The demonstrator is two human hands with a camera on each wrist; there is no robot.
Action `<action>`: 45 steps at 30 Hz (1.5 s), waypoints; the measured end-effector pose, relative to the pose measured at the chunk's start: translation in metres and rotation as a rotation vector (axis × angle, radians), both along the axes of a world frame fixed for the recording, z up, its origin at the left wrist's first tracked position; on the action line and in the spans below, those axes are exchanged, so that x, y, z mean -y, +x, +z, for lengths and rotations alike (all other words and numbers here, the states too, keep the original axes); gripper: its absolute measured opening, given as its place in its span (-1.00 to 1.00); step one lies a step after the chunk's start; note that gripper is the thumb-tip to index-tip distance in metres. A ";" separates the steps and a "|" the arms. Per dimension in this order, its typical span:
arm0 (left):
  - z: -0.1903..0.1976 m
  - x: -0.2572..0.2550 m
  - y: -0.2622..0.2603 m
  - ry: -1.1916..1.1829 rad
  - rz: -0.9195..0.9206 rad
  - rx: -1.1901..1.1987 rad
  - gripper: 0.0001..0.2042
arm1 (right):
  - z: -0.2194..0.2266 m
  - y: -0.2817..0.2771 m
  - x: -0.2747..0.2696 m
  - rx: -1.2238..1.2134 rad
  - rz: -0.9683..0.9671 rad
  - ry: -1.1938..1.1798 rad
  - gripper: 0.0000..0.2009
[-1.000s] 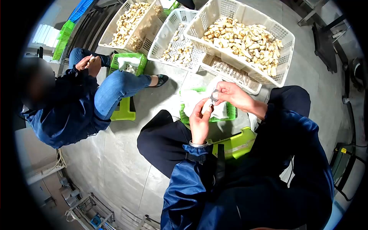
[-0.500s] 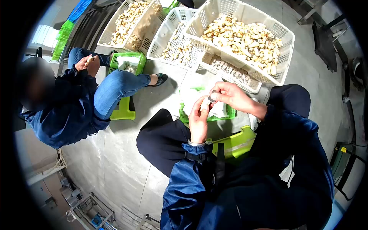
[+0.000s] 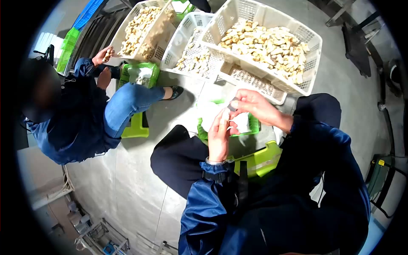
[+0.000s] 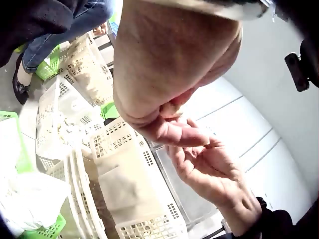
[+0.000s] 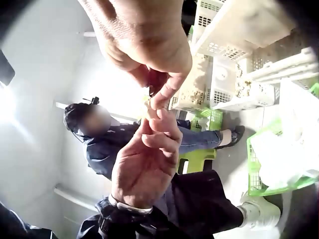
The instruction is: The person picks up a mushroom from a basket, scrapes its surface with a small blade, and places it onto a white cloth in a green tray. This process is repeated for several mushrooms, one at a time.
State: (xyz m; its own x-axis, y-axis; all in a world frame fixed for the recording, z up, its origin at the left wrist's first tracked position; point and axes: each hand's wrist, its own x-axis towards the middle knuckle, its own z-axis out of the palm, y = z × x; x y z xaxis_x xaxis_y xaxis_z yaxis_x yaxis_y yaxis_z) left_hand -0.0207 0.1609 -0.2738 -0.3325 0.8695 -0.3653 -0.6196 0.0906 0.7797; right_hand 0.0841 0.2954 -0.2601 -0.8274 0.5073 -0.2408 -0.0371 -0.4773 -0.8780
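Note:
In the head view my left hand (image 3: pixel 219 138) pinches a small pale mushroom piece (image 3: pixel 225 114) between thumb and fingers. Close above and to its right, my right hand (image 3: pixel 258 107) holds a small thin grey blade (image 3: pixel 233 102) by its fingertips. The right wrist view has the right hand (image 5: pixel 144 40) bent down over the left hand (image 5: pixel 144 167), with the fingertips of both meeting around the piece. Fingers hide most of the piece and the blade. Beneath both hands stands a green basket (image 3: pixel 254 126) lined with a white bag (image 3: pixel 242 122).
White crates heaped with cream-and-brown mushroom pieces (image 3: pixel 265 46) stand ahead, the large crate (image 3: pixel 313 63) beside a shallower crate (image 3: pixel 170 55). On the left another person (image 3: pixel 68 114) sits by a green basket (image 3: pixel 123 78). A lime-green stool (image 3: pixel 259 160) is beneath me.
My hands stay close together, with the left fingers shifting on the piece and the blade less visible. The other person's hands have parted, one reaching out toward the left crate. The view has shifted slightly.

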 end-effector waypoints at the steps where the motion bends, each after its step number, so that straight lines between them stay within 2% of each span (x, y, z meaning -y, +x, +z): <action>1: -0.002 0.002 0.000 0.013 0.001 0.002 -0.60 | -0.004 0.000 0.001 0.001 0.010 0.067 -0.87; 4: -0.008 0.002 0.000 0.010 0.029 -0.020 -0.61 | -0.011 -0.001 0.009 -0.047 -0.004 0.256 -0.88; 5: -0.008 0.002 0.001 -0.016 0.032 -0.073 -0.62 | -0.010 -0.001 0.012 -0.023 -0.032 0.384 -0.88; 8: -0.008 0.004 0.002 -0.019 0.010 -0.092 -0.62 | -0.026 0.000 0.008 0.006 -0.026 0.323 -0.87; 10: -0.009 0.005 0.001 -0.020 0.011 -0.095 -0.62 | -0.017 0.000 -0.001 0.000 -0.014 0.143 -0.86; 12: -0.007 0.004 0.002 -0.040 0.011 -0.133 -0.62 | -0.012 0.001 -0.001 0.013 0.002 0.179 -0.86; 15: -0.008 0.004 0.003 -0.081 0.031 -0.233 -0.61 | -0.011 -0.001 0.010 -0.006 -0.004 0.426 -0.86; 16: -0.008 0.003 0.003 -0.102 0.024 -0.310 -0.61 | -0.014 0.000 0.009 -0.006 -0.002 0.422 -0.86; 18: -0.009 0.005 0.004 -0.083 0.018 -0.314 -0.62 | -0.019 0.002 0.002 0.147 0.075 0.349 -0.87; 19: -0.008 0.004 0.004 -0.088 0.016 -0.281 -0.62 | -0.020 -0.002 0.001 0.068 -0.015 0.188 -0.84; 22: -0.005 0.002 0.003 -0.114 0.010 -0.241 -0.61 | -0.019 0.001 -0.005 0.051 0.007 0.084 -0.85; 24: -0.006 0.001 0.003 -0.094 0.030 -0.217 -0.60 | -0.018 0.001 -0.003 0.075 0.027 0.114 -0.86; 26: -0.007 0.001 0.004 -0.093 0.035 -0.183 -0.60 | -0.016 0.001 0.002 0.036 0.053 0.323 -0.88; 28: -0.009 0.000 0.006 -0.053 0.090 -0.202 -0.62 | -0.015 0.001 0.004 0.029 0.062 0.388 -0.89; 31: -0.014 0.002 0.005 -0.049 0.072 -0.293 -0.62 | -0.018 0.001 0.001 0.052 0.090 0.652 -0.91; 32: -0.015 0.002 0.005 -0.052 0.054 -0.320 -0.61 | -0.019 0.002 -0.001 0.052 0.091 0.651 -0.91; 34: -0.015 0.002 0.004 -0.036 0.048 -0.276 -0.61 | -0.019 0.003 -0.004 0.131 0.184 0.472 -0.89; 35: -0.014 0.001 0.004 -0.037 0.049 -0.268 -0.61 | -0.022 0.000 -0.004 0.079 0.174 0.247 -0.87; 40: -0.015 0.001 0.002 -0.081 0.047 -0.260 -0.61 | -0.026 0.002 -0.002 0.047 0.163 0.255 -0.85; 42: -0.016 0.002 0.003 -0.068 0.043 -0.288 -0.60 | -0.029 0.000 0.000 0.073 0.145 0.373 -0.86; 43: -0.016 0.002 0.003 -0.055 0.037 -0.317 -0.60 | -0.030 0.001 -0.004 0.133 0.168 0.275 -0.89; 45: -0.014 0.000 0.003 -0.058 0.058 -0.259 -0.60 | -0.030 0.001 -0.007 0.043 0.136 0.148 -0.90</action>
State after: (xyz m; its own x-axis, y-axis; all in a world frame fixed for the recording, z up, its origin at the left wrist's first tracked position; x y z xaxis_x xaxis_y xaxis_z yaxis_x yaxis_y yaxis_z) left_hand -0.0173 0.1609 -0.2873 -0.4700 0.8264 -0.3103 -0.4057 0.1100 0.9074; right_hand 0.0855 0.3026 -0.2898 -0.8812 0.4241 -0.2089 0.0583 -0.3409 -0.9383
